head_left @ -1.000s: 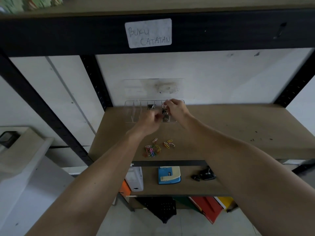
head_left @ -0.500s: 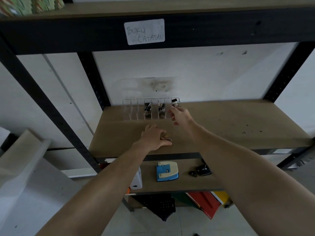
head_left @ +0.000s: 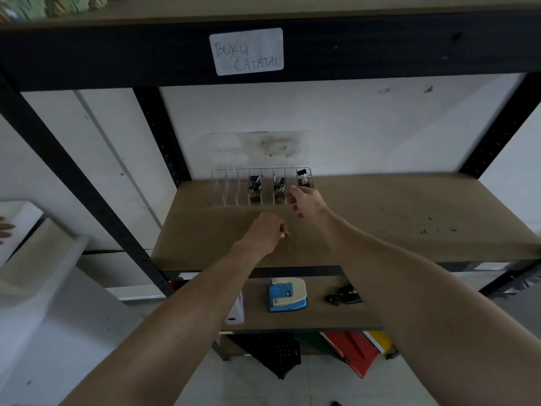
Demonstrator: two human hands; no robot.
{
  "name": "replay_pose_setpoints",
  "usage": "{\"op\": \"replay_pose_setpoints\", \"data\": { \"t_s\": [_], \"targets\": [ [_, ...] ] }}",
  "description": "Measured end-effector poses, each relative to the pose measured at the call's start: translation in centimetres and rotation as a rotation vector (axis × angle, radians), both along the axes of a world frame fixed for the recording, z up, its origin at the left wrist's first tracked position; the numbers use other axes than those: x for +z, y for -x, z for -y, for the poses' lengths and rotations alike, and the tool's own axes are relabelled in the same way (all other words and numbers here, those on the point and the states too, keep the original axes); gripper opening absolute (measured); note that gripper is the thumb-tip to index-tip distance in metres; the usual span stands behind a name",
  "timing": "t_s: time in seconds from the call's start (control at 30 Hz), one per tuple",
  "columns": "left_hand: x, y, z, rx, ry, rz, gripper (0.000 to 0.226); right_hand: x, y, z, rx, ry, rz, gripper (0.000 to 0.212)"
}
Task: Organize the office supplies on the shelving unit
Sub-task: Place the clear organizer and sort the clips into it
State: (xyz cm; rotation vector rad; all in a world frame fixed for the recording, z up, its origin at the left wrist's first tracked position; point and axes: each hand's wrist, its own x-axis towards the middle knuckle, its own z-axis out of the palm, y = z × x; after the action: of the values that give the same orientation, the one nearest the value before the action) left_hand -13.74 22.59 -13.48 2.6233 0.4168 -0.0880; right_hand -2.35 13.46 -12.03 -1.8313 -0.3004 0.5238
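A black metal shelving unit (head_left: pixel 87 183) stands against a white wall, and its brown middle shelf (head_left: pixel 409 218) fills most of the view. On the top beam there is a white label (head_left: pixel 247 51) with the handwritten words "BUKU CATATAN". At the far left, a white box-like object (head_left: pixel 35 259) stands beside the unit.

The left hand (head_left: pixel 263 232) is above the middle shelf, near its front half. Its fingers are curled together and they pinch some small paper clips (head_left: pixel 287 234) — only a little bit of them shows at the fingertips. Just behind this hand, at the back of the shelf and close to the wall, lies a clear organizer tray (head_left: pixel 231 189) with several narrow compartments. Three of the compartments hold black binder clips (head_left: pixel 254 186); the ones at the left side look empty.

The right hand (head_left: pixel 307 200) is at the right front corner of the tray, with the fingers loosely bent and nothing in them. Whether it touches the tray, I cannot tell.

On the lower shelf lie a blue and cream hole punch (head_left: pixel 288 294) and, to its right, a small black object (head_left: pixel 345 297). Below, red and yellow folders (head_left: pixel 357 350) stand.
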Motion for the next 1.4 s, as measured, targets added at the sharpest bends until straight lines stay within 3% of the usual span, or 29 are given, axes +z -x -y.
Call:
{"op": "replay_pose_setpoints", "data": {
  "t_s": [0.2,0.3,0.43,0.57,0.83,0.93,1.0,1.13,1.2,1.3,1.4],
  "targets": [
    [0.8,0.8,-1.3,-0.100,0.059,0.036,0.026,0.4,-0.3,0.1,0.020,-0.010,0.000,0.035],
    [0.3,2.4,-2.1,-0.099,0.055,0.061,0.045,0.5,-0.6,-0.2,0.016,-0.013,0.003,0.034],
    [-3.3,4.6,-1.9,-0.102,-0.138,0.012,0.065,0.4,-0.7,-0.8,0.024,-0.019,-0.004,0.030],
    [-4.5,4.0,-1.4,-0.070,-0.307,-0.009,0.066,0.4,-0.5,-1.4,0.047,-0.005,-0.004,0.033],
    [-4.1,-0.4,-0.5,-0.057,-0.312,-0.046,0.068,0.5,-1.8,-0.7,0.025,0.010,-0.011,0.034],
    [-3.9,-1.7,0.0,-0.020,-0.316,0.049,0.064,0.3,-2.2,-0.6,0.019,0.002,-0.011,0.035],
    [-3.7,-1.9,0.2,0.031,-0.217,0.167,0.053,0.3,-2.3,-0.6,0.013,-0.007,-0.016,0.034],
    [-1.9,-0.9,-1.0,0.116,0.255,0.303,0.039,0.4,-2.3,-0.2,0.029,-0.041,-0.037,0.034],
    [-0.5,0.5,-2.8,0.042,0.357,0.189,0.045,0.3,-2.2,-0.2,0.047,-0.025,-0.033,0.037],
    [0.9,2.1,-5.5,-0.124,0.269,-0.107,0.087,0.2,-2.0,-0.3,0.044,-0.040,-0.049,0.038],
    [1.2,2.4,-6.7,-0.206,0.156,-0.196,0.097,0.4,-1.8,-0.5,0.049,-0.042,-0.050,0.037]
  ]
}}
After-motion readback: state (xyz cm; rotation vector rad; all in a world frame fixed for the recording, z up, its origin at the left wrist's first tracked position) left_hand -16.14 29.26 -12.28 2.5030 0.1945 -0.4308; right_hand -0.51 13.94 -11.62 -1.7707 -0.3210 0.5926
